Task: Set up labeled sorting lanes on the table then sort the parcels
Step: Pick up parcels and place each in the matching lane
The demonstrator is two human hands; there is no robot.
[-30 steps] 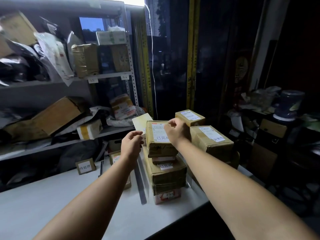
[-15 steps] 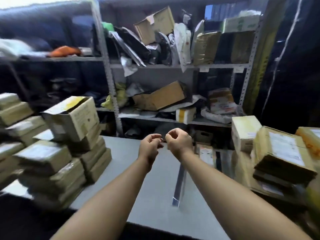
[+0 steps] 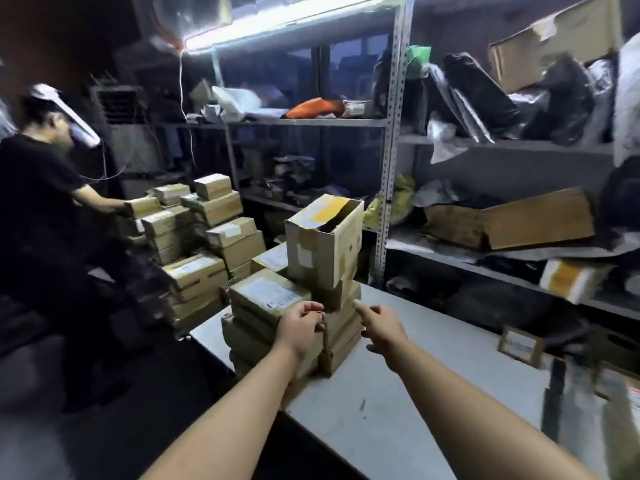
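Note:
A stack of brown parcels [image 3: 270,296] stands on the left end of the white table [image 3: 433,375]. A taller box with an open top [image 3: 325,244] sits on the stack's far side. My left hand [image 3: 301,329] hovers in front of the stack's near face, its fingers loosely curled and holding nothing. My right hand [image 3: 381,329] is just right of the stack, index finger stretched toward it, also holding nothing. A small framed label card [image 3: 519,344] stands on the table at the right.
Another person in black [image 3: 38,202] at the left handles more stacked parcels [image 3: 211,237] on a separate surface. Metal shelving [image 3: 389,150] crammed with bags and boxes runs behind the table. A blurred dark strip [image 3: 554,403] lies on the table's right side.
My view has swung left, from the right-hand parcel stack to the left-hand one. My right hand let go of the parcel it touched, and both hands now reach toward the left stack.

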